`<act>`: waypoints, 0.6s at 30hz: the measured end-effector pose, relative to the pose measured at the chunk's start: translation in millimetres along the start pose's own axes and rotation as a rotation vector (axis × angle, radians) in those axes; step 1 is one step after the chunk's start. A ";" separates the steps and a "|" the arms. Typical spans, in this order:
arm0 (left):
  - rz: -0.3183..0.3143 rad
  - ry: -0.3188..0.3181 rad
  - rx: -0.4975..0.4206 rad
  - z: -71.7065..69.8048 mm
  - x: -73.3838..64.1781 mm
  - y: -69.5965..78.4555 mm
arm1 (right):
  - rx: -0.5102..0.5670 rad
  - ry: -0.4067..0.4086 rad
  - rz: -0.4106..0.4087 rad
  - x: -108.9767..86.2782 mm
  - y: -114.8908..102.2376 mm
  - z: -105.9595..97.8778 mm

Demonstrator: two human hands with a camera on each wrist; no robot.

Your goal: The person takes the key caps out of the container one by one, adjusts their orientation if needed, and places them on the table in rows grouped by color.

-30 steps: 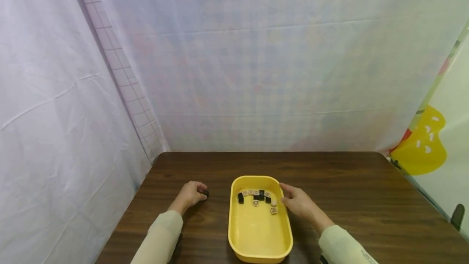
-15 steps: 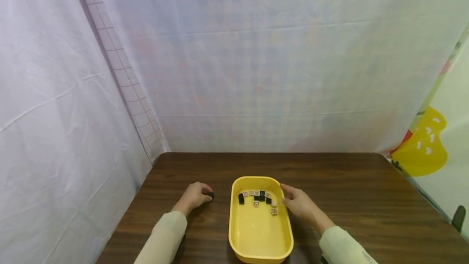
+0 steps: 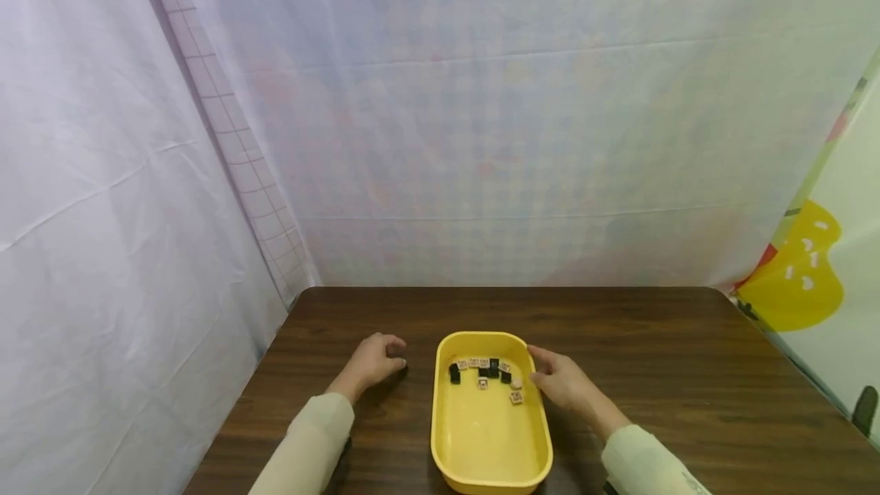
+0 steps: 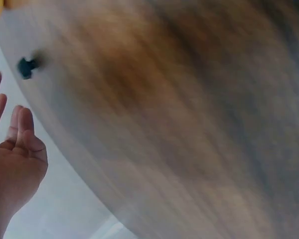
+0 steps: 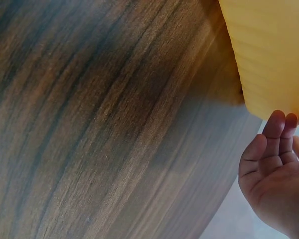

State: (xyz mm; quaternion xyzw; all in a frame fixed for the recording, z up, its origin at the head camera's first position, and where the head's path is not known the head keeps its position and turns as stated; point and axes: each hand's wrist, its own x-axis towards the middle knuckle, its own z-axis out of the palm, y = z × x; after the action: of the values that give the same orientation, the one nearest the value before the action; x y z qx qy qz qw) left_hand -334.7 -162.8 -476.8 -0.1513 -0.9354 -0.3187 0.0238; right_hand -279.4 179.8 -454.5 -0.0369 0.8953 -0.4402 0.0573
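Black piece (image 4: 26,68), pinched earlier, now sits clear of the left hand (image 3: 371,362), fingers loosely spread; the right hand (image 3: 564,382), fingers relaxed, still touches the yellow tray (image 3: 488,434).

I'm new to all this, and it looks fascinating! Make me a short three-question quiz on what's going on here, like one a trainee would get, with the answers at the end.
1. True or false: the dark piece near the left hand is outside the yellow tub.

2. Multiple choice: seen from the person, where do the small pieces in the tub lie?
A) Only in the near half
B) In the far half
C) Spread evenly from end to end

3. Short answer: which of the two hands is at the tub's rim?

Key:
1. True.
2. B.
3. The right hand, at the tub's right side.
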 end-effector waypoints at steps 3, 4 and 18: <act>0.030 0.021 -0.013 -2.8 2.6 11.3 | -0.010 0.006 -0.005 0.3 1.2 0.0; 0.040 0.023 -0.017 -2.8 4.0 15.8 | -0.014 0.006 -0.005 0.0 1.6 0.0; 0.081 -0.053 0.040 21.3 15.1 72.8 | 0.012 0.015 -0.022 -3.6 -0.8 0.5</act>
State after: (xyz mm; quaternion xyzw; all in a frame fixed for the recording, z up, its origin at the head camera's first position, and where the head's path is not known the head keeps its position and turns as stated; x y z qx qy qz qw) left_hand -326.2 -91.2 -448.8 -0.1972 -0.9350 -0.2944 0.0148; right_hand -275.7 179.4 -454.0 -0.0433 0.8926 -0.4463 0.0457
